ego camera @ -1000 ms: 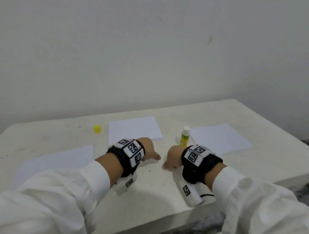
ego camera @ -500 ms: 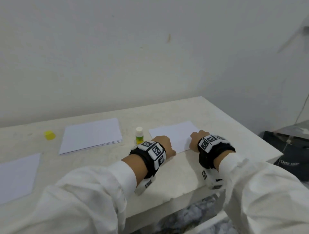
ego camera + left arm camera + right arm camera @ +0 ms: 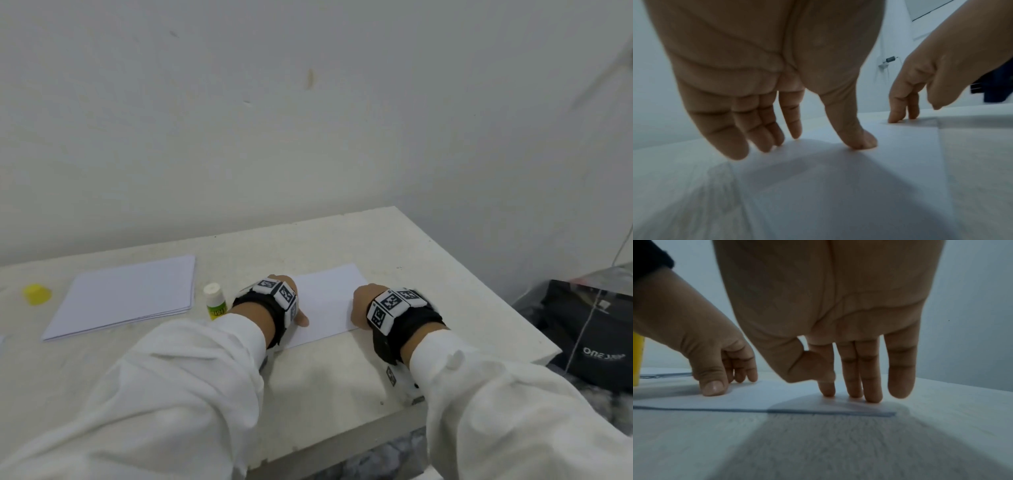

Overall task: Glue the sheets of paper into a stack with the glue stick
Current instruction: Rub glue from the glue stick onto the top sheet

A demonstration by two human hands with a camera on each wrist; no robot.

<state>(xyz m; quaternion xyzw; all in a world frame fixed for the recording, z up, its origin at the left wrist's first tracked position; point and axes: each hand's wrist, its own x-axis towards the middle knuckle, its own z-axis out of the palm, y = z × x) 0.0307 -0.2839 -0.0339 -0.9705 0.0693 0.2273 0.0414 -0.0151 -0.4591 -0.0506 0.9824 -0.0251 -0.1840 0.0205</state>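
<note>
A single white sheet (image 3: 325, 301) lies flat on the right part of the table. My left hand (image 3: 291, 301) rests on its left side, straight fingers (image 3: 764, 139) and thumb touching the paper (image 3: 838, 186). My right hand (image 3: 359, 308) presses the sheet's right edge with straight fingertips (image 3: 871, 391); the sheet (image 3: 756, 397) lies flat under them. The glue stick (image 3: 214, 301), uncapped with a yellow-green label, stands upright just left of my left wrist. A stack of white sheets (image 3: 126, 296) lies further left.
A yellow cap (image 3: 37, 294) lies on the table (image 3: 325, 383) at the far left. The table's right edge runs close to my right wrist, with a dark bag (image 3: 589, 329) on the floor beyond it. A white wall stands behind.
Both hands moved right from the table's middle, past the glue stick, onto the single sheet. The head view swung right with them.
</note>
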